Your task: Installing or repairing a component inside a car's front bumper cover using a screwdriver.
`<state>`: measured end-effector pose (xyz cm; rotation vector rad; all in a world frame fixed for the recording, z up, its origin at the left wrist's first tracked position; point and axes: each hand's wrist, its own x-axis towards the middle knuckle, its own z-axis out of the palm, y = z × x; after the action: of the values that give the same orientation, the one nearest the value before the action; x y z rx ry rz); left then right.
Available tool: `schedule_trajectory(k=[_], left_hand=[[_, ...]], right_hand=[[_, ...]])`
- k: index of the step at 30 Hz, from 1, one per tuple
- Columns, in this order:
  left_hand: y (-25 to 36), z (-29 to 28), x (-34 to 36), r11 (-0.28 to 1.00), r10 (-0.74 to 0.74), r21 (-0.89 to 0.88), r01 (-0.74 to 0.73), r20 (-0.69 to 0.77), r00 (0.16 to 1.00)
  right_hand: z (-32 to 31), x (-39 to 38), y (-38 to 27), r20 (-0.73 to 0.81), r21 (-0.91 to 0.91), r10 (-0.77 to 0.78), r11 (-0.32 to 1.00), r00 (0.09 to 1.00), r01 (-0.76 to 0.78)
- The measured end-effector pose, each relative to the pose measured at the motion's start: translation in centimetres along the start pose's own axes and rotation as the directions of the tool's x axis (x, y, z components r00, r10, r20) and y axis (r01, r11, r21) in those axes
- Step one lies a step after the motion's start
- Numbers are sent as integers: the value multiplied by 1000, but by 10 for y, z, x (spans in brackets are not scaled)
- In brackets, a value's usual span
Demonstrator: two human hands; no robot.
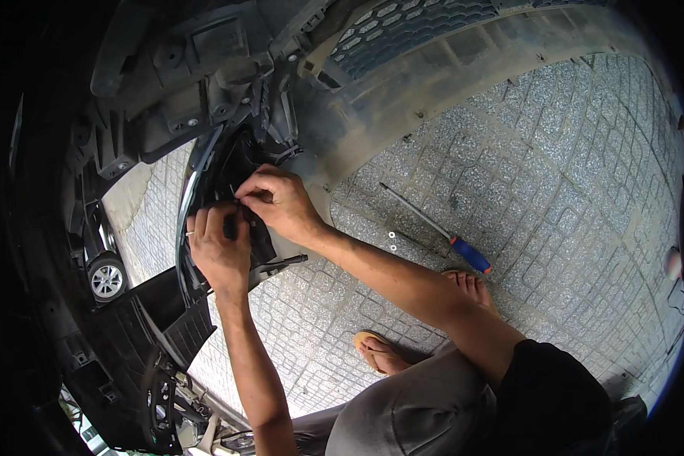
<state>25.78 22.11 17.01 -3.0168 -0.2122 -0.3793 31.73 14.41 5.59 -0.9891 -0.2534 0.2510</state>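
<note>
A black car-part housing (260,242) with a glossy curved edge stands among the dark plastic parts of a car's front end. My left hand (222,247) is bent over it, fingers curled and a ring on one of them; what lies under the fingertips is hidden. Just to the right, my right hand (280,199) pinches thumb and forefinger together at the housing. Something thin shows at those fingertips, too small to name. Both hands are close together, with their fingertips almost meeting.
A dusty dark bumper (403,99) curves across the top right. On the paved ground (539,175) lie a screwdriver (470,254) with a blue handle and two small white pieces (393,241). My sandalled foot (380,353) is below. A car wheel (107,280) shows at left.
</note>
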Motion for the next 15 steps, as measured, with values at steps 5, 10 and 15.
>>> schedule_trajectory(k=[5, 10, 15], left_hand=[[11, 0, 1, 998, 6, 69, -4, -28, 1000], [14, 6, 1, 995, -28, 94, 35, -70, 997], [18, 9, 1, 991, -55, 120, 65, -83, 995]], right_hand=[[-4, 2, -3, 31, -55, 39, 998, 999, -38], [-8, 7, -1, 85, -45, 25, 999, 996, -21], [-9, 5, -1, 90, -44, 49, 998, 995, -45]])
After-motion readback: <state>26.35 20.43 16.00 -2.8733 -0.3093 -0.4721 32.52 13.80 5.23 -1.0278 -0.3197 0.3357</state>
